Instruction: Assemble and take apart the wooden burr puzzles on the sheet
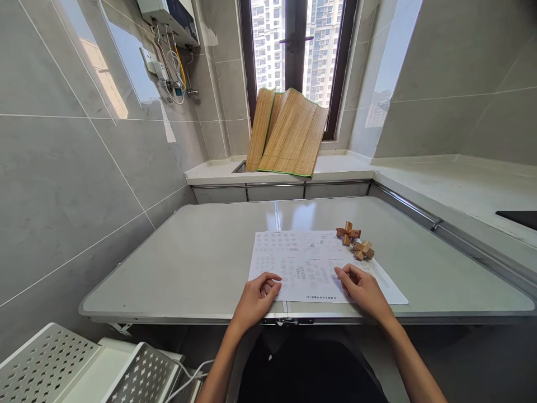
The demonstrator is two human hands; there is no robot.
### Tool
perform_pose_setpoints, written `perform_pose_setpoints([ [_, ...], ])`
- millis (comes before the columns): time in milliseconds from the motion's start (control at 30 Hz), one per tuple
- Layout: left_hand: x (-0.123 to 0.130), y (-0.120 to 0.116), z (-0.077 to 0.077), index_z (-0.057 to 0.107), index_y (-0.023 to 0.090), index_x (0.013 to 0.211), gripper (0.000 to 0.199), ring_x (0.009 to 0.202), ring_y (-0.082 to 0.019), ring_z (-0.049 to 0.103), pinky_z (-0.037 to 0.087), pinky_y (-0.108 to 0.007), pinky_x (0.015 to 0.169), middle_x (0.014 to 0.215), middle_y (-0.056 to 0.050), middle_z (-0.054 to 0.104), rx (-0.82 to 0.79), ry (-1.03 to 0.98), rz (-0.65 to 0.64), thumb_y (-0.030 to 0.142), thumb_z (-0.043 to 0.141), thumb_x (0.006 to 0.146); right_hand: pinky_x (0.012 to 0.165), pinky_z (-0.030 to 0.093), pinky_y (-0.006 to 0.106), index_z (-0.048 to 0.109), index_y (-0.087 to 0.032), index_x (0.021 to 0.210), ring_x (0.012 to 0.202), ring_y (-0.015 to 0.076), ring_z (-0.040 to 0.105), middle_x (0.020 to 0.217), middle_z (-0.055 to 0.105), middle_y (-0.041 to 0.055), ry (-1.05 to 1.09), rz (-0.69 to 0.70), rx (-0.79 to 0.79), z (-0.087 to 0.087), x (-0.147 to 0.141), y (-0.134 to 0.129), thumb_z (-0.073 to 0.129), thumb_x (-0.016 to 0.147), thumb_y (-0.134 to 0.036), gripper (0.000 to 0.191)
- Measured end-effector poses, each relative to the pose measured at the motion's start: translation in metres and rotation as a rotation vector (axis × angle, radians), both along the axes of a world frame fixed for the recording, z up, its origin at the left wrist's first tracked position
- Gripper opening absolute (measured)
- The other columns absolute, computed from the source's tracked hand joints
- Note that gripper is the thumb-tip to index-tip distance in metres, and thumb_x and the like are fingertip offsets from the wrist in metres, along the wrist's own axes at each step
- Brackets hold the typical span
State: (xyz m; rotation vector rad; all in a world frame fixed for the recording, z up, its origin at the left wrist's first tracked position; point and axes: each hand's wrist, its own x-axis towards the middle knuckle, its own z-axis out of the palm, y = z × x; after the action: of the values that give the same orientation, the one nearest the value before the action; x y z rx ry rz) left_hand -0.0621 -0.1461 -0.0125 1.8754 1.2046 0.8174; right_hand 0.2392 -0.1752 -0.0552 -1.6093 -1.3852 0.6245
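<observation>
A printed sheet of paper (pixel 293 266) covered in small diagrams lies on the folding table in front of me. My left hand (pixel 259 295) rests on its near left edge, fingers loosely curled and apart, holding nothing. On the paper's right side lies my right hand (pixel 359 286), also relaxed, with thumb and index finger apart and nothing seen between them. Just beyond the right hand, a light wooden burr puzzle (pixel 363 250) sits at the sheet's right edge. Behind it, touching or nearly so, is a darker brown wooden burr puzzle (pixel 348 233). Both look assembled from interlocking bars.
The pale folding table (pixel 176 268) has a centre seam and a latch at its front edge. A bamboo mat (pixel 293 134) leans against the window on the white counter (pixel 356 163). Perforated white baskets (pixel 50 358) stand at lower left, beside a white cable (pixel 188 380).
</observation>
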Motion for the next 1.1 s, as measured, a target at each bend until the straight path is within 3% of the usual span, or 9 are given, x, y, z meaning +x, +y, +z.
perform_pose_setpoints([
  [400,-0.0003,-0.0014,0.0016,0.073,0.020,0.108,0.038,0.068,-0.014,0.052,0.042,-0.025,0.064,0.080,-0.001,0.066,-0.005,-0.004,-0.010,0.051,0.058,0.093,0.058,0.039,0.028,0.056,-0.022,0.070,0.055,0.0167,0.051,0.057,0.057,-0.0016,0.014,-0.001,-0.022,0.0052,-0.0022,-0.0023,0.053,0.090,-0.070,0.051],
  [1100,-0.0009,0.0005,-0.0043,0.072,0.020,0.108,0.036,0.069,-0.014,0.051,0.040,-0.025,0.065,0.080,-0.001,0.065,0.000,-0.009,-0.018,0.050,0.058,0.094,0.058,0.038,0.027,0.055,-0.022,0.071,0.056,0.0159,0.049,0.058,0.055,-0.0020,0.013,-0.001,-0.017,-0.0014,0.0007,-0.0002,0.053,0.091,-0.068,0.050],
])
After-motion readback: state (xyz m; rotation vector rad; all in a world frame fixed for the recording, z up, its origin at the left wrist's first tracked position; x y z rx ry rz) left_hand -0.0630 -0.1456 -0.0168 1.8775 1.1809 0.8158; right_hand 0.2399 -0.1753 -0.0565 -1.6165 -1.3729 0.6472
